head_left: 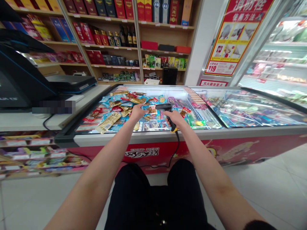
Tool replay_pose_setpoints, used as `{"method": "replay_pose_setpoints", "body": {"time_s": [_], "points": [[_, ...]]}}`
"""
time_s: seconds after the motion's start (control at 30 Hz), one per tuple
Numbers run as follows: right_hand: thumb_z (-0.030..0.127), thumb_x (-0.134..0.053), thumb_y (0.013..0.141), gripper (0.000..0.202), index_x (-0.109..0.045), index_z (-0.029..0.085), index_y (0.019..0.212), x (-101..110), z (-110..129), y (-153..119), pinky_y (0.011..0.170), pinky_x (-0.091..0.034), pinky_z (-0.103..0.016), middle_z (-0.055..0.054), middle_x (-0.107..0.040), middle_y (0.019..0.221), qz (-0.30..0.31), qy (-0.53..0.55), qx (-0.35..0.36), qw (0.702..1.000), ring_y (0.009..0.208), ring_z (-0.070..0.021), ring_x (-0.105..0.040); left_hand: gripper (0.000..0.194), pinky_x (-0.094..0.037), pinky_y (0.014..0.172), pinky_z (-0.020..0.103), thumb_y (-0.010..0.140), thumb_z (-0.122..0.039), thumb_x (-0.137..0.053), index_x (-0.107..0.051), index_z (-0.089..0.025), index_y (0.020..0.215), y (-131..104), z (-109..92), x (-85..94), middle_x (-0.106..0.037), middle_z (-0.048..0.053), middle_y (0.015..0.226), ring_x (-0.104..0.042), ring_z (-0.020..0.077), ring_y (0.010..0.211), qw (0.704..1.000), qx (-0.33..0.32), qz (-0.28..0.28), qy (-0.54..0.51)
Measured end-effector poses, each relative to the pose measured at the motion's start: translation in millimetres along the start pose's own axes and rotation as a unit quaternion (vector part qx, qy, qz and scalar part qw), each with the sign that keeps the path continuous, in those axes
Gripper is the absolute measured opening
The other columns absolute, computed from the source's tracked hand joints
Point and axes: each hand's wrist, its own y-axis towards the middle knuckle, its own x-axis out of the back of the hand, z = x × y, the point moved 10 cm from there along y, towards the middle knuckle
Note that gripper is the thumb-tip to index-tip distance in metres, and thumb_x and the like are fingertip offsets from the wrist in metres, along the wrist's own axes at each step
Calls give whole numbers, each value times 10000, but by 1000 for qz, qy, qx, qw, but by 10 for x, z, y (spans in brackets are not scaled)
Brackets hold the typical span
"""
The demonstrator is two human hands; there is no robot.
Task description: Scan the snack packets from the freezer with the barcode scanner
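Left fingers [143, 106] pinch a brown printed packet [152, 110]; right fingers [168, 113] clasp a black scanner [164, 106]

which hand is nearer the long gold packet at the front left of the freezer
Left. The left hand is to the right of the gold packet and slightly farther back, apart from it; the right hand is farther right, gripping the scanner.

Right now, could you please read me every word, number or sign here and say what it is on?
"消防栓": poster, top edge cut off.
"使用方法": same poster, below.
"119": poster, lower left.
"灭火器放置点": small red sign.
Likely "巧乐兹", stylised: front of the freezer.
Too blurred or small: poster's fine print, packets, boxes, lettering on the machine.
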Motion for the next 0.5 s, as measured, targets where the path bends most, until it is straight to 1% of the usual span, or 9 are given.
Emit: {"method": "replay_pose_setpoints", "body": {"time_s": [0.13, 0.3, 0.43, 0.5], "points": [[288, -663, 897, 344, -496, 190, 613, 69, -7, -16, 347, -390, -223, 9, -520, 472, -4, -3, -3, 1000, 365, -101, -452, 404, -490, 755, 267, 673, -236, -778, -765, -158, 1070, 22, -15, -63, -730, 27, 830, -664, 208, 808, 1000, -11, 1, -2], [275, -648, 904, 328, -501, 191, 623, 162, -11, -29, 352, -396, -225, 4, -528, 475, -2, 2, -2, 1000, 370, -102, -450, 439, -501, 820, 290, 666, -232, -784, -756, -147, 1095, 23, -99, -137, -744, 56, 948, -673, 234, 894, 1000, -28, -1, -10], [241, -645, 897, 291, -514, 187, 643, 301, -23, -12, 340, -377, -221, 12, -527, 484, -18, 6, 2, 1000, 369, -99, -449, 427, -504, 841, 288, 673, -175, -754, -750, -157, 1100, 20, -200, -230, -741, 63, 1042, -669, 224, 925, 999, -39, -4, -35], [258, -653, 895, 301, -510, 188, 640, 398, -41, 5, 339, -369, -219, 14, -524, 485, -26, 11, 1, 1000, 366, -98, -450, 418, -508, 809, 283, 679, -165, -752, -743, -157, 1098, 18, -229, -319, -736, 58, 1009, -665, 211, 881, 998, -30, 5, -52]]}}
